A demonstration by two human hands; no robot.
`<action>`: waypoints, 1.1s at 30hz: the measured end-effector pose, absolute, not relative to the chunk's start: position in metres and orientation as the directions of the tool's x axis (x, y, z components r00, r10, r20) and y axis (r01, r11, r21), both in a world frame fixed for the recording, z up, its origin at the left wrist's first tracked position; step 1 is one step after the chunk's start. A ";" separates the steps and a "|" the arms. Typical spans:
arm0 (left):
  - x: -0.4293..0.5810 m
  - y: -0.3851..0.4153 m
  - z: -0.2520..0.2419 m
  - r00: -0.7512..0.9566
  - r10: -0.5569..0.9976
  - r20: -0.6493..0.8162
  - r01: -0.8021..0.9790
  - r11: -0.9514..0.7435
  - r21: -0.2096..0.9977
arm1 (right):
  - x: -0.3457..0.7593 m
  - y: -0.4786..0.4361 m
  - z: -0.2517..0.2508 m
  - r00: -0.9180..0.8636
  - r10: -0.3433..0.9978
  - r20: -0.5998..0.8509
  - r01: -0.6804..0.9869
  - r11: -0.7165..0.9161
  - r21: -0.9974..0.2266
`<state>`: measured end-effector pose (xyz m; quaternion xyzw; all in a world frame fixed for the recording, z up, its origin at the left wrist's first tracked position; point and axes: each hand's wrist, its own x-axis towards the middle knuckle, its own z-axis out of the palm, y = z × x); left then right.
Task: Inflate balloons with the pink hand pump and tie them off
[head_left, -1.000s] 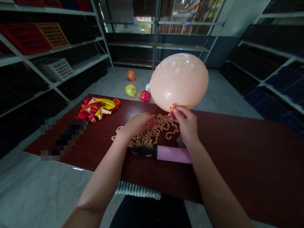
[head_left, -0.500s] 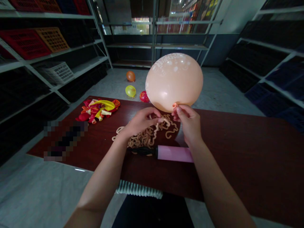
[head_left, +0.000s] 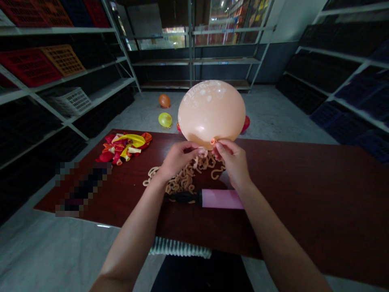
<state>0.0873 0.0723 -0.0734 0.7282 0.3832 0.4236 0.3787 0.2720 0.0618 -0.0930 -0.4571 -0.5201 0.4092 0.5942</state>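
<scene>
A large peach inflated balloon (head_left: 212, 111) with white print floats just beyond my hands over the table's far edge. My right hand (head_left: 235, 162) is closed, pinching the balloon's neck near its rolled orange lip (head_left: 214, 141). Close beside it, my left hand (head_left: 179, 160) pinches a beige curly cord (head_left: 203, 153) between thumb and fingers, near the neck. Below both hands lies a pile of beige curly cords (head_left: 180, 180), partly covered by the left hand. A pink hand pump (head_left: 221, 198) with a black end lies in front of the pile, its right end hidden by my right forearm.
Uninflated balloons (head_left: 124, 148) lie heaped on the dark wooden table (head_left: 304, 194) at the left, near a blurred-out dark object (head_left: 85, 188). On the floor beyond are an orange balloon (head_left: 164, 101), a yellow balloon (head_left: 165, 120) and a partly hidden red balloon (head_left: 246, 123). Shelves with crates line both sides.
The peach balloon and my right hand have moved left and slightly down. My left hand has come closer to the balloon's neck, bringing the curly cord with it.
</scene>
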 end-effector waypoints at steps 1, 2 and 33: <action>0.088 0.072 -0.073 0.351 0.871 0.343 0.218 -0.433 0.875 | 0.272 0.062 -0.093 0.128 0.962 0.241 -0.015 0.244 -0.970; 0.089 0.071 -0.072 0.343 0.863 0.370 0.187 -0.449 0.874 | 0.272 0.062 -0.094 0.130 0.962 0.239 -0.018 0.243 -0.970; 0.089 0.061 -0.061 0.423 0.604 0.676 0.213 -0.791 0.574 | 0.264 0.050 -0.090 -0.093 0.992 0.080 -0.168 0.064 -0.984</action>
